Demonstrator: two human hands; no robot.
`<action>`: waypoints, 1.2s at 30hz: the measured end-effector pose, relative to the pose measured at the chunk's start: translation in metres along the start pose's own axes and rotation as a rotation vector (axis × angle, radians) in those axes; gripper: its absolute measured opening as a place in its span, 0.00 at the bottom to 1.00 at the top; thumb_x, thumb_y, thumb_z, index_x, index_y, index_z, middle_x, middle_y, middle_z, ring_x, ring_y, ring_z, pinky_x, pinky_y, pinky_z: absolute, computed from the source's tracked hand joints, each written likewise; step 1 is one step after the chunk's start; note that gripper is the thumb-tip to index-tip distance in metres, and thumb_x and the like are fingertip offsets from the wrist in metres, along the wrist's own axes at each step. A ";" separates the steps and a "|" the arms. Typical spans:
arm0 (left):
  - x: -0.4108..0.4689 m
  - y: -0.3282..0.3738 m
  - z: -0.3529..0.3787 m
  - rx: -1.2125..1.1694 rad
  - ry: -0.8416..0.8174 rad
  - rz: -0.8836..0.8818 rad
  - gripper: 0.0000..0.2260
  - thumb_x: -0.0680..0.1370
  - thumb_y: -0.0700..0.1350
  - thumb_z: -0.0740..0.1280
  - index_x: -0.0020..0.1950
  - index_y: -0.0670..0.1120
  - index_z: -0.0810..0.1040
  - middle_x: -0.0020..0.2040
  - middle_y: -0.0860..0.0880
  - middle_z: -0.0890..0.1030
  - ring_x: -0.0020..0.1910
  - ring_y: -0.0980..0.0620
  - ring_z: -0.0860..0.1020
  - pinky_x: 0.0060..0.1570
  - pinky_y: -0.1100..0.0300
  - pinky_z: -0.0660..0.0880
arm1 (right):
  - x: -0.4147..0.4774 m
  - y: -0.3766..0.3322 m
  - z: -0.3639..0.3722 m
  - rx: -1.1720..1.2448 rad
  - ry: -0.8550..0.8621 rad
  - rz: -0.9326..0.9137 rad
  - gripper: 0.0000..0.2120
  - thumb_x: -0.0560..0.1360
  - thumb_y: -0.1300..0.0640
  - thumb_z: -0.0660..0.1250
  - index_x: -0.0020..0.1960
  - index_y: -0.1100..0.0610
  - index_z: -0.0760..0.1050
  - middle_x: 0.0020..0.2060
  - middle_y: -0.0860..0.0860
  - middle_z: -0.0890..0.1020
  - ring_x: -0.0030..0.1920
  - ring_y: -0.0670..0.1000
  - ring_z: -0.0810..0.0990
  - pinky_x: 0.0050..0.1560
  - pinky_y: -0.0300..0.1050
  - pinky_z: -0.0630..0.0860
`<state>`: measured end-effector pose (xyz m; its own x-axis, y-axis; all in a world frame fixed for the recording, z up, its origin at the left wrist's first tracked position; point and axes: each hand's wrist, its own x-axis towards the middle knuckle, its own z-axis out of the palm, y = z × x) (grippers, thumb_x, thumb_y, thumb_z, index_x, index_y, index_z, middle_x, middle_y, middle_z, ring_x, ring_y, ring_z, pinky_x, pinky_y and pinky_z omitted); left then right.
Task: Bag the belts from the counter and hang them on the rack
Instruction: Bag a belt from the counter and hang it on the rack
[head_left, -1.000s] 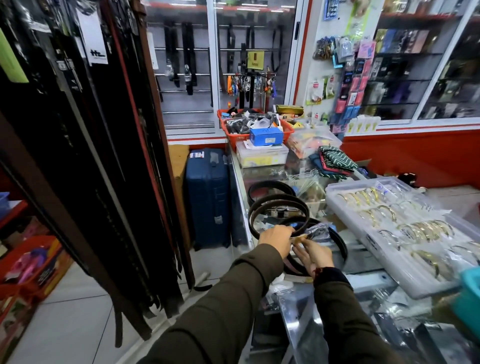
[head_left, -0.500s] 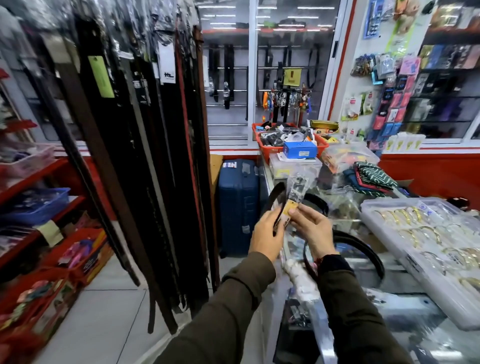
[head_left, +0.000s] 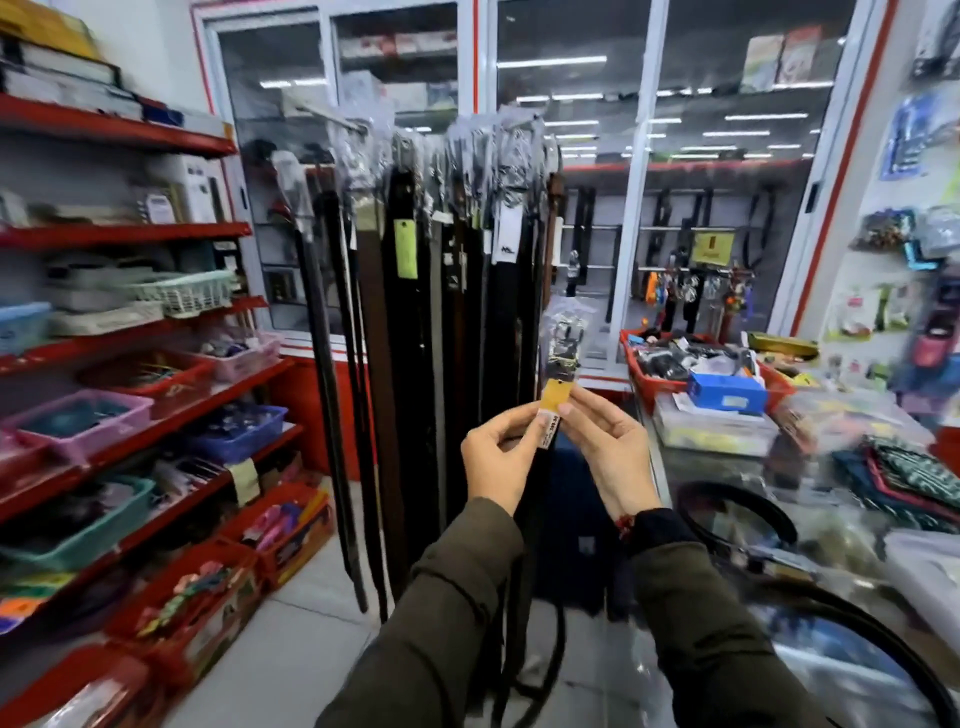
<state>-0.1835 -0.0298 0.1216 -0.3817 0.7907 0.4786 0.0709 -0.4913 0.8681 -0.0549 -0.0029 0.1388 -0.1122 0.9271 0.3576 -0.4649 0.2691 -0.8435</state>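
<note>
1. Left hand (head_left: 501, 457) and right hand (head_left: 605, 447) raised at frame centre. Both pinch one belt (head_left: 535, 519) near its top, fingers narrow, thumbs meeting at the yellow tag (head_left: 555, 397) with a white price sticker.
2. Buckle end (head_left: 563, 338) stands at 12 o'clock from the hands, inside a clear bag (head_left: 566, 312). The strap drops from the hands toward 6 o'clock, between the sleeves.
3. Rack (head_left: 441, 140) at 11 o'clock from the hands, well above them: crowded with hung belts, bagged at their tops. Free hook not discernible; the top is blurred.
4. Counter (head_left: 727, 478) at 3 to 4 o'clock. Another belt (head_left: 737, 525) lies coiled on it, unbagged as far as visible.
5. Shelves (head_left: 156, 353) with baskets at 9 o'clock; not involved.
6. Step in hand (judgement): bagging looks done for this belt; hanging is pending.
7. Next move (judgement): lift the bagged end to the rack top and find an open hook. Needs reach upward and a firm hold on the slippery bag.
</note>
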 end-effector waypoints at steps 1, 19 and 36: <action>0.008 0.008 -0.008 -0.029 0.015 0.006 0.07 0.76 0.41 0.75 0.53 0.47 0.87 0.47 0.50 0.88 0.49 0.55 0.86 0.50 0.64 0.80 | 0.004 0.000 0.013 -0.007 -0.028 -0.008 0.12 0.70 0.59 0.76 0.54 0.53 0.85 0.53 0.55 0.88 0.56 0.51 0.86 0.51 0.38 0.81; 0.113 0.150 -0.158 -0.089 0.228 0.206 0.07 0.75 0.41 0.75 0.53 0.46 0.87 0.49 0.48 0.89 0.56 0.46 0.85 0.55 0.48 0.83 | 0.061 -0.053 0.232 0.029 -0.316 -0.139 0.12 0.75 0.66 0.71 0.59 0.67 0.81 0.51 0.62 0.86 0.48 0.52 0.85 0.46 0.41 0.84; 0.149 0.199 -0.181 -0.167 0.247 0.038 0.12 0.76 0.40 0.74 0.58 0.40 0.84 0.44 0.47 0.85 0.39 0.58 0.83 0.33 0.70 0.78 | 0.087 -0.085 0.297 -0.089 -0.238 -0.066 0.13 0.76 0.68 0.70 0.60 0.70 0.80 0.55 0.68 0.83 0.46 0.55 0.82 0.42 0.40 0.80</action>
<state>-0.3926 -0.0762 0.3421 -0.5961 0.6678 0.4459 -0.0557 -0.5884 0.8067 -0.2855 -0.0227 0.3608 -0.2922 0.8223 0.4883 -0.4002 0.3586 -0.8434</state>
